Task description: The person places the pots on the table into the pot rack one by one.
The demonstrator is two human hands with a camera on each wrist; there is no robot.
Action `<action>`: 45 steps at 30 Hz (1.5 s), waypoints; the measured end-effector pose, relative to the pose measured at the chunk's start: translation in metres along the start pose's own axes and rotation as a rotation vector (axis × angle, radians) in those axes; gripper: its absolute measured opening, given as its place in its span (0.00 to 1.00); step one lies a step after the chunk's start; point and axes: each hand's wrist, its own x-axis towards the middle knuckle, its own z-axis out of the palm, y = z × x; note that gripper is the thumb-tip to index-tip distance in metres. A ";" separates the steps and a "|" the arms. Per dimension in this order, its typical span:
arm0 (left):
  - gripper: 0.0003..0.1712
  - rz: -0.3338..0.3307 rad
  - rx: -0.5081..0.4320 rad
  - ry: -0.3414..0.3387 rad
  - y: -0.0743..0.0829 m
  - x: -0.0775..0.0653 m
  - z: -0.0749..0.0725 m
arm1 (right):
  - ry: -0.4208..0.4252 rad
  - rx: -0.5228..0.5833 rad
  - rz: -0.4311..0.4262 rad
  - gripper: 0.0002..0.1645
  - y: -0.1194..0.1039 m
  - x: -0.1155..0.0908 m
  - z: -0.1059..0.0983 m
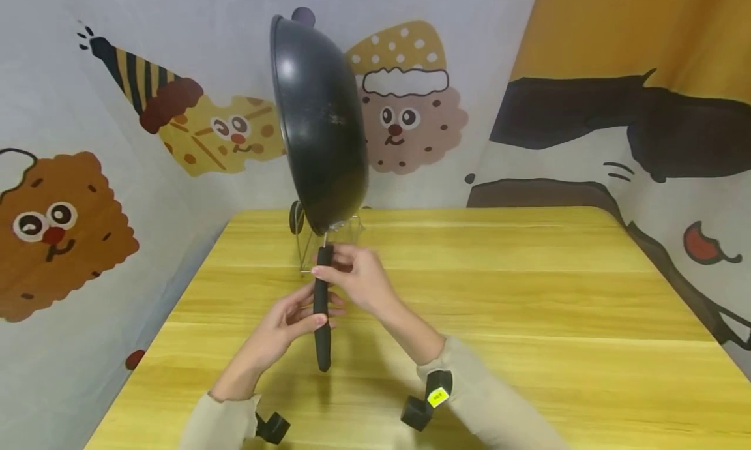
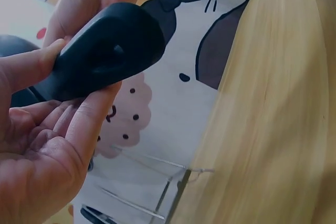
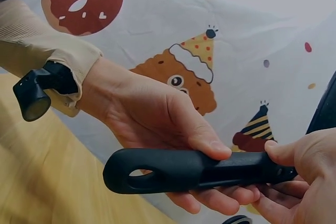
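Note:
A black frying pan is held up on edge above the table, its rounded outside facing right and its handle pointing down. My left hand grips the middle of the handle, thumb on the near side and fingers behind. Higher up, close under the pan body, my right hand pinches the same handle between thumb and fingers. In the right wrist view the handle shows a hanging hole near its end, with the left hand and right hand both around it.
Behind the pan a thin wire rack stands on the wooden table, partly hidden, with a dark round piece at its left end. A wall cloth with cartoon prints hangs beyond the table. Both wrists wear small black cameras.

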 end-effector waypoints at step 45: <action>0.25 -0.091 -0.110 0.036 -0.042 -0.017 -0.014 | 0.031 -0.112 0.087 0.17 0.035 0.007 0.034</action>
